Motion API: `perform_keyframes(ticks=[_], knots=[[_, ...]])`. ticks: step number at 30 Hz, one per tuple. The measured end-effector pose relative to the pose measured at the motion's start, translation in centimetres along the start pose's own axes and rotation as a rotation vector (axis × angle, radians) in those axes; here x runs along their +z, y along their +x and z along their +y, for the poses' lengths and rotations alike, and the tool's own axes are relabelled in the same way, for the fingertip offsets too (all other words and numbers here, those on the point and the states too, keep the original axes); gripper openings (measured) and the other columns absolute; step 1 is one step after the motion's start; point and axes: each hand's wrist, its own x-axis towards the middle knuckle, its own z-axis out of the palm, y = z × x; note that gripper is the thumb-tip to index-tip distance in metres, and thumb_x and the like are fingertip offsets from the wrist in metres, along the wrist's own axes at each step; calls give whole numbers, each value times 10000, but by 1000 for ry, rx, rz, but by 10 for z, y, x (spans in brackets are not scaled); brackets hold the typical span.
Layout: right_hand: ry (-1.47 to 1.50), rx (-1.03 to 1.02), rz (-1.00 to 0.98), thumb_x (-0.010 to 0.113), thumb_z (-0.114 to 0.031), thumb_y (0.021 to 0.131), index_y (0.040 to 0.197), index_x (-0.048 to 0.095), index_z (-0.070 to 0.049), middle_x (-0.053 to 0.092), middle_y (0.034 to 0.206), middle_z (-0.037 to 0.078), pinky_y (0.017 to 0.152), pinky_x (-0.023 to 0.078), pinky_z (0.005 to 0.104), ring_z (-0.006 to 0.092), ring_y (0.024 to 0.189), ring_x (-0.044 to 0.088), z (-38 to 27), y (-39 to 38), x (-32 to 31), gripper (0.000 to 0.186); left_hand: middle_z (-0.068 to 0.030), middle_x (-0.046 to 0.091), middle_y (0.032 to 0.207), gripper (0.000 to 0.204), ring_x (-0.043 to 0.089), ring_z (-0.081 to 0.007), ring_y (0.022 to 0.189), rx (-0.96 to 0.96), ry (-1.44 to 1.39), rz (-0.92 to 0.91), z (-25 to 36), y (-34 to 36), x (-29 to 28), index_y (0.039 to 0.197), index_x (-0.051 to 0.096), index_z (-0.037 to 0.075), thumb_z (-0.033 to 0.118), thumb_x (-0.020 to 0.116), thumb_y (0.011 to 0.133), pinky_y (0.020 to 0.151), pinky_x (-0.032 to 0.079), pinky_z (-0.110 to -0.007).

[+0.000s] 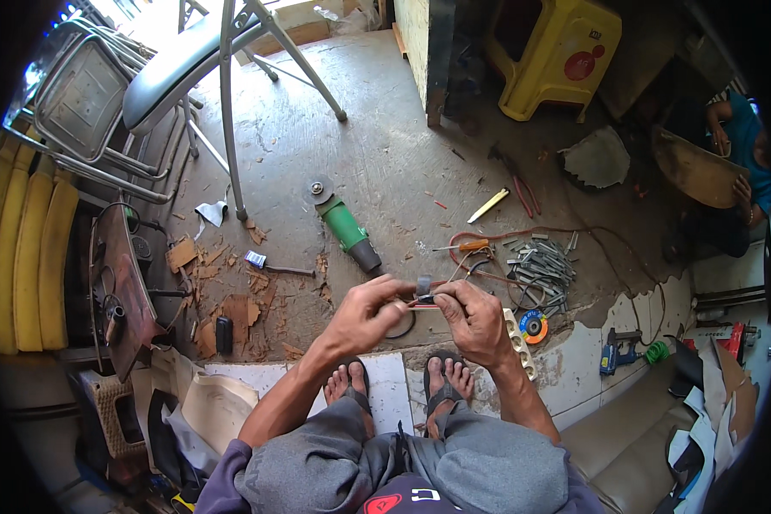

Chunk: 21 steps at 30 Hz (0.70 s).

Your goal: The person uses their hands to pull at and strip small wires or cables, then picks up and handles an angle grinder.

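A single head-worn fisheye camera looks steeply down from above a seated person, close over the knees and feet. It faces forward across the concrete floor (385, 154), whose straight edges bend toward the dark rim.

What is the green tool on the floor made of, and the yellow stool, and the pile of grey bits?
The green tool looks like it has a plastic body, matte green with a dark end, and a shiny metal disc fitting at the head. The yellow stool looks like moulded plastic, smooth and slightly glossy. The grey bits seem to be metal, dull silver strips, though they are too small to be sure.
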Motion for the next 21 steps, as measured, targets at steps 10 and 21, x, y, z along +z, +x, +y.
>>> perform_keyframes(ticks=[10, 21], knots=[[85, 147, -117, 711, -130, 943, 1034, 721, 26, 726, 905, 151, 751, 548, 344, 250, 826, 712, -6, -2, -6, 181, -148, 614, 984, 262, 668, -364, 888, 216, 480, -12, 3, -3, 5, 1087, 654, 25, 39, 706, 830, 764, 551, -455], [330, 458, -186, 692, -220, 969, 1045, 750, 35, 737, 865, 55, 753, 514, 270, 88, 823, 630, -2, -4, -14, 272, -84, 587, 888, 238, 679, -305, 721, 443, 684, 13, 2, -2, 7, 1043, 644, 68, 112, 746, 832, 586, 543, -417]])
